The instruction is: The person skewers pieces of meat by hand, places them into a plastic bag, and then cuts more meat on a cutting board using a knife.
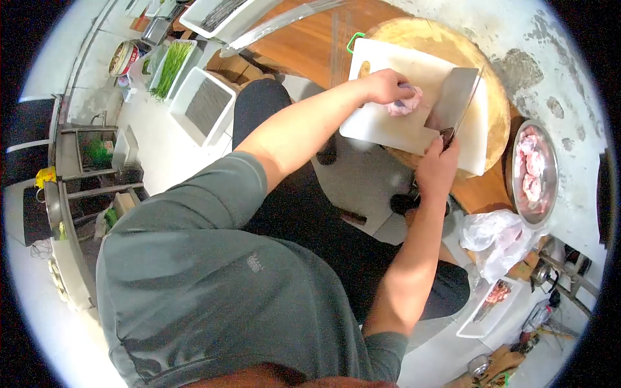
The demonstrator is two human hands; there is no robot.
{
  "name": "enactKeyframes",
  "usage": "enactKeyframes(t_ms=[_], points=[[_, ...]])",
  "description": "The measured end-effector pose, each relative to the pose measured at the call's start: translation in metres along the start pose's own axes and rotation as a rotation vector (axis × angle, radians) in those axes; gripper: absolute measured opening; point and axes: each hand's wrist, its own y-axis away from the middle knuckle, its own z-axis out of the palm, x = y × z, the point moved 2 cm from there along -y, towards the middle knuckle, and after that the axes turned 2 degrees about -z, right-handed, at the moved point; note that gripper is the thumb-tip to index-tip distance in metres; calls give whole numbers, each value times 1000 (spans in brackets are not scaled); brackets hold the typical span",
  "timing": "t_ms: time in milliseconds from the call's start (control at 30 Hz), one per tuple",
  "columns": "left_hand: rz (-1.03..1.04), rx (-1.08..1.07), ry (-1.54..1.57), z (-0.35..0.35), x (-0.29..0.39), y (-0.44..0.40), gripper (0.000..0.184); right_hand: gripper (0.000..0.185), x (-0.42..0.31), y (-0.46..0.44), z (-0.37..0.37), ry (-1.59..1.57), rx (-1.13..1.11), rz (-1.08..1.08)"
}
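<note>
Upper left of the frame: long green stalks (171,68) laid in a white tray; a white tub (183,119) seen just below and right. Upper centre: pale pink meat piece (405,103) located on the white cutting board (388,58), its left side covered by the left hand (387,87), fingers curled and clamped on it. Further right, cleaver (456,97) gripped by the right hand (440,165), fingers wrapped round the handle; blade held over the board's right part, contact with the board not discernible. Board supported by a round wooden block (498,116). Right of frame: raw meat pieces (532,165) held in an oval metal bowl (555,174); crumpled plastic bag (495,242) seen below.
</note>
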Motion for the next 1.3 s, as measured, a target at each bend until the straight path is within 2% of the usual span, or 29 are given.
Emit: enactKeyframes(t_ms=[67,167,267,433,700,933,1100,1200,1300], points=[[18,-13,-8,-2,3,2,46,46,0,4,-7,30,23,12],[-6,-29,5,-3,8,3,46,37,-2,19,-7,-6,37,-100],[-36,-28,-2,-4,14,7,44,37,1,36,1,-25,27,-108],[-10,20,-35,4,12,5,43,41,-23,62,-4,-44,-70,79],[4,81,-92,8,14,3,43,43,-25,78,-2,-35,-57,74],[25,82,-8,18,-5,-11,45,39,-7,81,11,4,17,75],[9,90,67,21,-5,-11,43,38,-8,82,12,17,-9,39],[6,69,26,21,-4,-13,43,37,-11,83,10,13,-13,48],[115,140,-118,22,-7,-18,43,37,-17,88,10,29,-5,76]])
